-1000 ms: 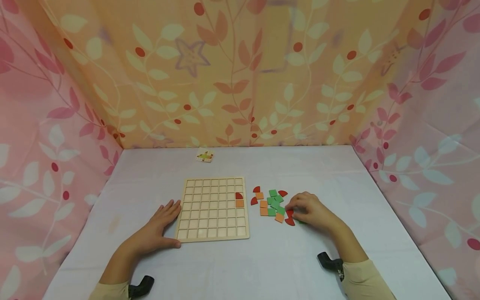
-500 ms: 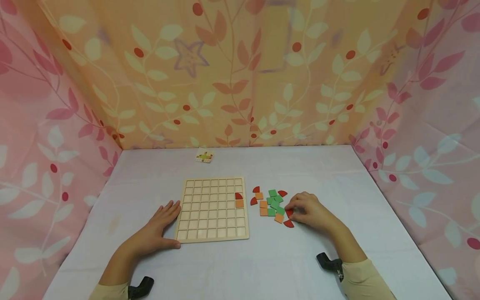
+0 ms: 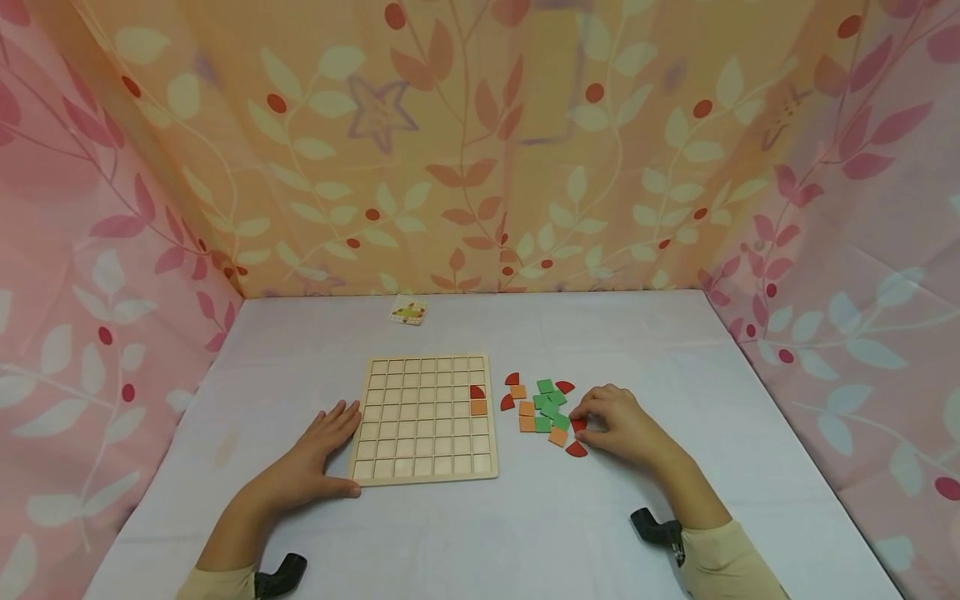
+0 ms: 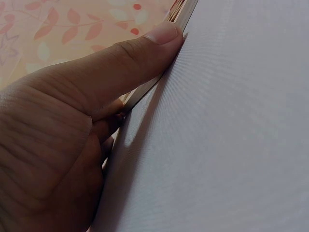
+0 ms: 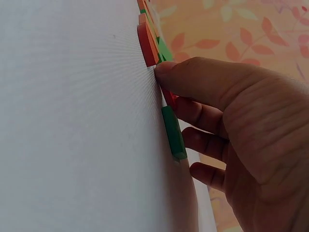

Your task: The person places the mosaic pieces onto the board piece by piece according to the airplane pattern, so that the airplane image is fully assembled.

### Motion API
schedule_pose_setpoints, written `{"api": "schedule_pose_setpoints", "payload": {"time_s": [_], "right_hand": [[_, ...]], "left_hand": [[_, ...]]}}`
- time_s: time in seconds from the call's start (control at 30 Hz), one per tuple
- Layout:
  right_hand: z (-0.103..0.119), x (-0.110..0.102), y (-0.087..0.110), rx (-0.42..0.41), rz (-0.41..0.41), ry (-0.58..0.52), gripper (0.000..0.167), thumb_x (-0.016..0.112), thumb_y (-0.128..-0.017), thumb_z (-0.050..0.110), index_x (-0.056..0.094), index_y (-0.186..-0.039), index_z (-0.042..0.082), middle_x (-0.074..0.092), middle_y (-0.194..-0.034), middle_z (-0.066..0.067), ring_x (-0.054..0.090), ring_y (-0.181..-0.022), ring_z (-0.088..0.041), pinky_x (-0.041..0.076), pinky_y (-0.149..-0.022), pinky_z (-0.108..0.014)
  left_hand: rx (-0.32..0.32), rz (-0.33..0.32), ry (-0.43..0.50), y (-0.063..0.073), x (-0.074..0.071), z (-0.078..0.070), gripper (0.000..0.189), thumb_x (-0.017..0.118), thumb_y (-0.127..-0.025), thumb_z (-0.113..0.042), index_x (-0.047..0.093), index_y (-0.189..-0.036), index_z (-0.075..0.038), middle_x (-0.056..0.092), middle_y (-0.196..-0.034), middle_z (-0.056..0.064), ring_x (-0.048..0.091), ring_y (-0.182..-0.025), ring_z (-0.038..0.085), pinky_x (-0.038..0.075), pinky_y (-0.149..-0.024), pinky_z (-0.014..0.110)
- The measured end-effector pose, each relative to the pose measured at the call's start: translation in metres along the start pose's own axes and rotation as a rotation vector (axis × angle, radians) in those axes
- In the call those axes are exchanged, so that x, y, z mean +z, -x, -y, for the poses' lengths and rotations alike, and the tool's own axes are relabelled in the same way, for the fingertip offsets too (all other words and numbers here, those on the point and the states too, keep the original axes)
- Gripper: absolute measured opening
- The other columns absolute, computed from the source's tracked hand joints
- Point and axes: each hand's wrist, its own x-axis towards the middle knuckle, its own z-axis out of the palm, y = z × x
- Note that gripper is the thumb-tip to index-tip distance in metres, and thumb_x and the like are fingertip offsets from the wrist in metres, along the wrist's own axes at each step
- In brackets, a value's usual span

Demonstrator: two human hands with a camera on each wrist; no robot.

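Note:
At the left side of a wooden grid board point(image 3: 418, 482), my left hand point(image 3: 311, 458) lies with straight, spread fingers along the edge and its thumb at the near corner. The left wrist view shows that thumb point(image 4: 164, 35) against the board's side. My right hand point(image 3: 626, 429) is over the loose pieces, thumb and curved index finger pinching a red quarter-circle tile point(image 3: 578, 425), which lies low at the table. Another red quarter-circle tile point(image 3: 577, 450) sits just below the thumb. A green tile point(image 5: 174, 133) lies beneath the right fingers, hidden in the head view.
Several green square tiles point(image 3: 545, 387) and orange square tiles point(image 3: 527, 423) lie right of the board, with more red quarter-circles around them. One red quarter-circle point(image 3: 477, 392) and one orange square point(image 3: 478, 407) sit in the board's right column. A small patterned card point(image 3: 408, 311) lies behind.
The red quarter-circle below my right thumb has slid slightly toward the near left. The right hand has barely shifted, and the left hand stays in place at the board.

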Motion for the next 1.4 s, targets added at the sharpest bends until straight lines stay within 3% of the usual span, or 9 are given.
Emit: {"api": "schedule_pose_setpoints", "payload": {"time_s": [0.53, 0.8, 1.07, 1.4], "right_hand": [[0.001, -0.004, 0.002, -0.022, -0.055, 0.028, 0.022, 0.083, -0.083, 0.019, 0.076, -0.103, 0.025, 0.066, -0.107, 0.011, 0.056, -0.108, -0.017, 0.042, -0.097, -0.047], [0.011, -0.014, 0.000, -0.008, -0.061, -0.042, 0.021, 0.082, -0.085, 0.019, 0.075, -0.104, 0.022, 0.064, -0.108, 0.013, 0.056, -0.107, -0.013, 0.040, -0.101, -0.048], [0.028, -0.027, -0.012, -0.001, -0.066, -0.021, 0.019, 0.082, -0.086, 0.022, 0.073, -0.102, 0.024, 0.064, -0.107, 0.013, 0.056, -0.109, -0.015, 0.040, -0.102, -0.050], [0.056, -0.029, -0.036, -0.108, -0.071, -0.042, 0.019, 0.083, -0.085, 0.023, 0.075, -0.102, 0.021, 0.067, -0.104, 0.015, 0.058, -0.106, -0.012, 0.041, -0.105, -0.053]], "left_hand": [[0.015, -0.015, 0.005, 0.000, 0.000, -0.001, 0.125, 0.085, -0.068, -0.062, 0.026, -0.161, -0.003, 0.018, -0.171, 0.012, 0.007, -0.158, 0.040, -0.014, -0.122, 0.016], [0.001, 0.000, 0.005, -0.002, -0.001, -0.006, 0.125, 0.087, -0.068, -0.060, 0.027, -0.161, -0.002, 0.018, -0.171, 0.012, 0.007, -0.158, 0.039, -0.013, -0.123, 0.018], [-0.015, 0.006, 0.014, -0.001, -0.002, -0.008, 0.125, 0.088, -0.067, -0.058, 0.026, -0.161, -0.002, 0.018, -0.171, 0.011, 0.006, -0.159, 0.039, -0.013, -0.123, 0.019], [-0.019, 0.008, 0.018, 0.001, -0.004, -0.010, 0.124, 0.089, -0.068, -0.056, 0.027, -0.160, -0.001, 0.018, -0.171, 0.013, 0.007, -0.158, 0.041, -0.013, -0.124, 0.021]]}}
